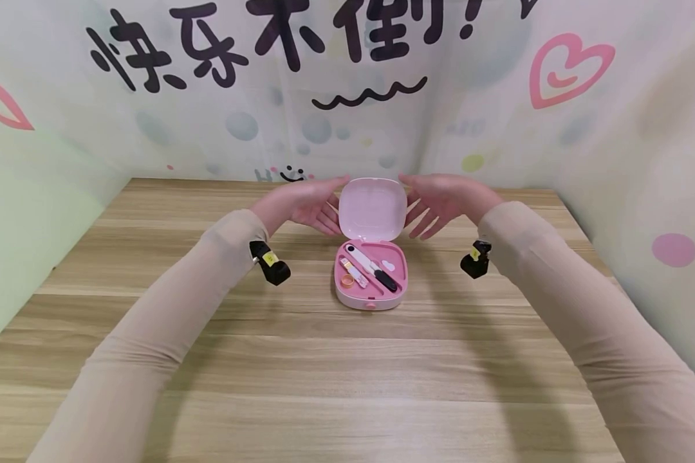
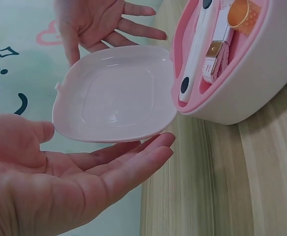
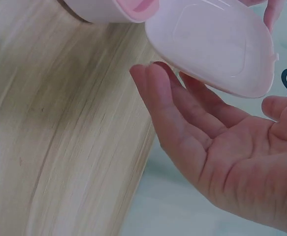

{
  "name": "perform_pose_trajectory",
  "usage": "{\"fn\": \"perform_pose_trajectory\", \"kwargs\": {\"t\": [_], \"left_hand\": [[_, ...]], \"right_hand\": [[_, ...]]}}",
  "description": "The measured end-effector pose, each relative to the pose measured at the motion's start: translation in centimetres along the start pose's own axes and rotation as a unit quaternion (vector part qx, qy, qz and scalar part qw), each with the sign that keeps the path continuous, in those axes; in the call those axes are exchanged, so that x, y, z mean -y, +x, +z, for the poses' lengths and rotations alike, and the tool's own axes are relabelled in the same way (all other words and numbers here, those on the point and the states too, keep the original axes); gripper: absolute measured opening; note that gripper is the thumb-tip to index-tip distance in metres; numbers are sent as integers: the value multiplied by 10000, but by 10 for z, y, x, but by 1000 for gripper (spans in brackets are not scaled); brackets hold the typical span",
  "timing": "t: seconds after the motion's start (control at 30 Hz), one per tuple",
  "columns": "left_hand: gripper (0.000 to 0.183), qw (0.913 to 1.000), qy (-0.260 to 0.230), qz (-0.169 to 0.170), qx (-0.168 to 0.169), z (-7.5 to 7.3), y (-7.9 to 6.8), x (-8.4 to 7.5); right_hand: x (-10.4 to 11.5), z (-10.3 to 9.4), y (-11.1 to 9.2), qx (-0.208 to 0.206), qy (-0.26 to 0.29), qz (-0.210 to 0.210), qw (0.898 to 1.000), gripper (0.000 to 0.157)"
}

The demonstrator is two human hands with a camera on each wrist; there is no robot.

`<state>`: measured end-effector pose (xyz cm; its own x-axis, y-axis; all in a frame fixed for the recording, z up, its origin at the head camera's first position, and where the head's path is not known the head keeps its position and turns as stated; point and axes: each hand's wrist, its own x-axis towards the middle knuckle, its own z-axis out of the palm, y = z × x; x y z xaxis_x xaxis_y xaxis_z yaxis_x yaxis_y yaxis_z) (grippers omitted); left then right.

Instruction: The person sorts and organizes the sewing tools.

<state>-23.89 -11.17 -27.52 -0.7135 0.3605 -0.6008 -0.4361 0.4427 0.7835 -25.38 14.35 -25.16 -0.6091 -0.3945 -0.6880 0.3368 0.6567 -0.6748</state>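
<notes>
A small pink-and-white sewing box [image 1: 370, 303] sits on the table with its hinged lid [image 1: 373, 209] raised at the back. My left hand [image 1: 315, 204] is at the lid's left edge, fingers extended and thumb by the top corner. On the other side my right hand [image 1: 440, 198] mirrors it, its fingers spread beside the lid. In the left wrist view, the left fingertips [image 2: 165, 142] lie right at the lid's rim. Inside the pink tray are a long white tool with a black end [image 1: 361, 257], a folded tape measure [image 1: 354, 272], and an orange ring-shaped thimble [image 1: 347, 281].
The wooden table [image 1: 347, 386] reaches back to a printed wall cloth [image 1: 301, 128] with black lettering and hearts. A small white piece [image 1: 388, 265] lies in the tray's right compartment. Both wrists carry black camera mounts [image 1: 274, 263] over beige sleeves.
</notes>
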Motion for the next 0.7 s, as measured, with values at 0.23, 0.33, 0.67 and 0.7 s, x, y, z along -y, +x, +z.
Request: {"fn": "perform_pose_trajectory", "kwargs": {"t": [0.23, 0.33, 0.67, 0.7], "left_hand": [[84, 9999, -110, -19, 27, -1, 2, 0], [84, 9998, -175, -21, 38, -1, 2, 0], [80, 9995, -299, -14, -140, 3, 1, 0], [80, 9994, -298, 0, -171, 3, 1, 0]], "right_hand": [[1, 3, 8, 124, 211, -58, 9997, 81], [0, 4, 11, 90, 490, -182, 9986, 78], [-4, 9, 18, -172, 960, -607, 9934, 67], [-4, 9, 19, -183, 980, -623, 9931, 67]]}}
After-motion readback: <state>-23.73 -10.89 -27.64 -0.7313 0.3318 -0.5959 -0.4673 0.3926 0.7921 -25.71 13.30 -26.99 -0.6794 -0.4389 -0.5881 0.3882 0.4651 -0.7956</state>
